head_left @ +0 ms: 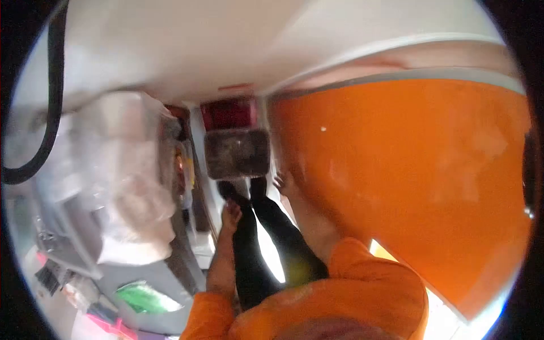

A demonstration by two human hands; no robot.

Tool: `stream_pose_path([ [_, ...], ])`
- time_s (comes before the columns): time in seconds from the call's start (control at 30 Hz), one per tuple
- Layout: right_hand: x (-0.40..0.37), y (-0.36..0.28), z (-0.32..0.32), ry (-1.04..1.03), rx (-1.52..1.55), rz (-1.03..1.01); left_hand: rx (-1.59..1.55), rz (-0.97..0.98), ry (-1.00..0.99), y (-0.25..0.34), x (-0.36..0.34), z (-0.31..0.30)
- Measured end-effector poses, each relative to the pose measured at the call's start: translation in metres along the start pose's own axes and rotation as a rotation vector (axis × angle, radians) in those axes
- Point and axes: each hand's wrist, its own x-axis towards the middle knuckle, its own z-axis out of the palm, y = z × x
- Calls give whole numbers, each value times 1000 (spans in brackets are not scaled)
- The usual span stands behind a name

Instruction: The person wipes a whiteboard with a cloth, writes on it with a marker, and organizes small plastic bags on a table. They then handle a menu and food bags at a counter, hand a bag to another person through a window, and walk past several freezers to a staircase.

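My left hand [231,215] hangs in front of my dark trousers, its fingers loosely apart and slightly blurred, with nothing in it. Beside the edge of a large orange panel [408,153], my right hand [284,182] reaches down with its fingers spread. Just past my feet stands a dark grey bin [237,153], near both hands in this view. Behind that bin is a dark red container [229,113] against the wall.
Clear plastic bags [127,164] are piled high on the left, above a grey surface [153,317] with a green packet [148,297]. A black cable [56,85] hangs at the upper left. A pale wall [187,51] rises ahead.
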Motion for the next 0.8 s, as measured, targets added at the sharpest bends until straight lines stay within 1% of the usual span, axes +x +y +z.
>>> stream_pose_path([
  [0.07, -33, -7, -21, -134, -181, -9, 435, 26, 268, 7, -100, 109],
  [0.13, -131, -35, 12, -23, -382, -42, 659, 127, 81, 2, -150, 130],
  [0.17, -158, -33, 14, -41, -359, -77, 800, 209, -18, 7, -176, 147],
  [0.2, -171, -32, 12, -108, -707, -497, 941, 293, -122, 11, -200, 168],
  [0.23, -183, -31, 10, -7, -1035, -956, 927, 309, -207, 22, -236, 201],
  [0.27, -272, -52, 44, -8, -1144, -1131, 952, 367, -290, 36, -271, 234],
  [0.3, -378, -79, 90, 13, -1244, -1315, 973, 421, -323, 48, -295, 255],
  [0.37, -506, -119, 117, -366, -1300, -1579, 1035, 497, -420, 70, -327, 306],
  [0.4, -569, -143, 123, -485, -1299, -1757, 1033, 645, -517, 79, -343, 327],
  [0.43, -619, -166, 126, -616, -1303, -1916, 1019, 781, -601, 86, -362, 341],
  [0.47, -646, -181, 122, -585, -1283, -1938, 1042, 785, -626, 92, -379, 361],
  [0.53, -679, -207, 110, -769, -902, -2334, 1224, 958, -612, 103, -405, 418],
  [0.57, -693, -217, 104, -716, -870, -2351, 1244, 999, -640, 102, -414, 441],
  [0.6, -706, -226, 98, -620, -754, -2496, 1288, 985, -663, 99, -428, 464],
  [0.63, -714, -233, 93, -525, -641, -2635, 1358, 1081, -708, 95, -445, 488],
  [0.67, -715, -238, 90, -116, -618, -2776, 1421, 1183, -758, 91, -455, 511],
  [0.7, -717, -238, 84, 247, -641, -2752, 1447, 1178, -785, 85, -462, 529],
  [0.73, -718, -237, 78, 601, -676, -2680, 1428, 1266, -884, 76, -467, 544],
  [0.77, -717, -233, 72, 861, -743, -2466, 1402, 1349, -987, 68, -473, 556],
  [0.8, -715, -233, 75, 901, -730, -2455, 1417, 1341, -1019, 60, -482, 570],
])
